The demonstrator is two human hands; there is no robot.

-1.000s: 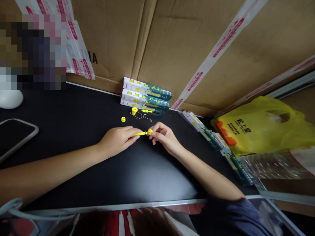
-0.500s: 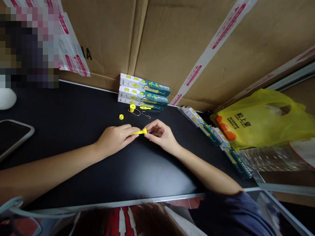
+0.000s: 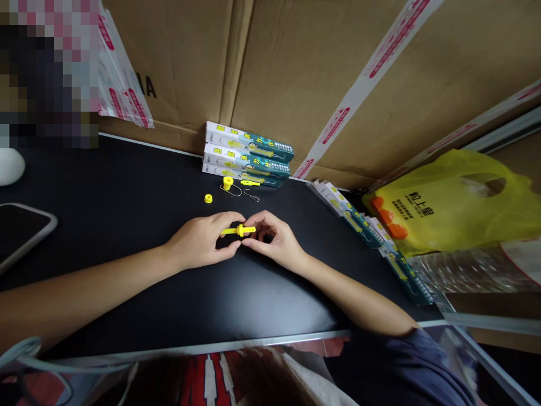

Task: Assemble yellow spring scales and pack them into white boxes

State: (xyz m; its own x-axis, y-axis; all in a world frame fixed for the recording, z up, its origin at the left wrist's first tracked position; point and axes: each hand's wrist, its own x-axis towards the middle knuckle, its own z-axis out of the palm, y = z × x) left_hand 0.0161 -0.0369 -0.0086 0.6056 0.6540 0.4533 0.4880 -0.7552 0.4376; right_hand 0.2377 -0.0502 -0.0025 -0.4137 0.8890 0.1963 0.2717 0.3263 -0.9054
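A thin yellow plastic rod (image 3: pixel 230 231) with a collar near its right end lies level between my hands, above the black table. My left hand (image 3: pixel 203 239) curls around its left part, thumb and index finger bowed apart. My right hand (image 3: pixel 274 239) closes its thumb and fingertips about the collar end, where a flat tip with small holes shows. Behind my hands lie a small yellow ring cap (image 3: pixel 208 198), a yellow plug (image 3: pixel 227 183) beside a wire loop (image 3: pixel 235 193), a flat yellow piece (image 3: pixel 250 183) and a metal hook with a spring (image 3: pixel 252 196).
Printed boxes (image 3: pixel 247 160) are stacked against the cardboard wall (image 3: pixel 296 67). More boxes (image 3: pixel 346 208) line the right side, near a yellow plastic bag (image 3: pixel 456 203) and clear plastic cups (image 3: pixel 469 273). At left are a phone (image 3: pixel 23 234) and a white rounded object (image 3: pixel 10 167).
The collar end of the rod has come into view between my fingers, shifted slightly left and down. My left thumb and index finger have spread, and the right fingertips have moved left.
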